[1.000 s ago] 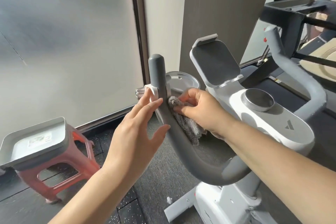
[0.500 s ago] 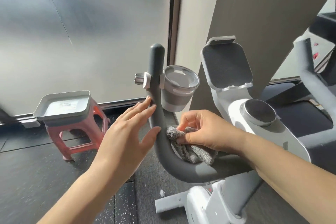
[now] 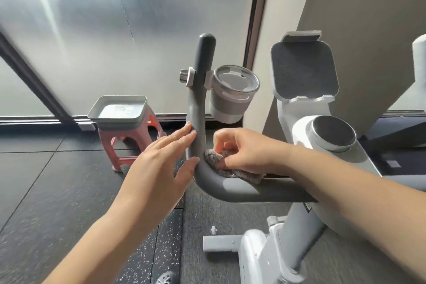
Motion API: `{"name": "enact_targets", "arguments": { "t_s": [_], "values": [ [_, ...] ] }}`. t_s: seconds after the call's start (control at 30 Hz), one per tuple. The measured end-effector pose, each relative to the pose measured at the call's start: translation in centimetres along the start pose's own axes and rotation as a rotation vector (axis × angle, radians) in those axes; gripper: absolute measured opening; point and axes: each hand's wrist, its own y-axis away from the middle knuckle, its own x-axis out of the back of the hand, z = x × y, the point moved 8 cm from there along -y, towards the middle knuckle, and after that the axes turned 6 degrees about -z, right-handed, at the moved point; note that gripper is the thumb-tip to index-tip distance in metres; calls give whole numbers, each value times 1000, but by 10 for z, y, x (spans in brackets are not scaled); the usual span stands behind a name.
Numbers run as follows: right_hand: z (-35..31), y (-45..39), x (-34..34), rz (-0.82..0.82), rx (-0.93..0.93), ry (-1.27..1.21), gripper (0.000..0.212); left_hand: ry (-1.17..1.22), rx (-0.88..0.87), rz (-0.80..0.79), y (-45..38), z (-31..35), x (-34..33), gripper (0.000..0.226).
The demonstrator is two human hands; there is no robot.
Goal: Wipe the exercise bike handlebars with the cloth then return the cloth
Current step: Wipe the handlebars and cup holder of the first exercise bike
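Observation:
The exercise bike's grey left handlebar [image 3: 200,108] rises upright, then curves right toward the white console. My right hand [image 3: 244,150] pinches a grey fuzzy cloth [image 3: 216,159] and presses it against the inner side of the bend. My left hand [image 3: 161,163] lies flat with fingers spread, its fingertips and thumb touching the outer side of the same bend. The cloth's tail trails along the top of the lower bar, under my right wrist.
A grey cup holder [image 3: 232,94] is clamped to the handlebar. The white console carries a tablet rest [image 3: 302,69] and a round knob [image 3: 333,134]. A grey tray [image 3: 118,108] sits on a pink stool [image 3: 124,145] at the left, by the frosted glass wall.
My right hand has slid the cloth down the handlebar from the upright part into the bend. The view has swung left, and my left hand has stayed against the bar.

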Motion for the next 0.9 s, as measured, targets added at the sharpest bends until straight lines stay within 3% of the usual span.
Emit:
{"name": "enact_targets", "arguments": {
  "t_s": [0.2,0.3,0.43,0.6,0.9],
  "values": [
    [0,13,0,-244,-24,299,27,25,66,10,6,1,-6,49],
    [0,21,3,-362,-57,179,9,20,60,30,5,4,-5,49],
    [-4,11,-2,-330,-11,128,22,22,67,71,6,5,-4,48],
    [-1,9,-4,-361,3,169,20,11,63,82,6,6,-4,47],
    [16,37,29,-510,-97,480,18,24,43,96,6,3,-4,49]
  ]
}}
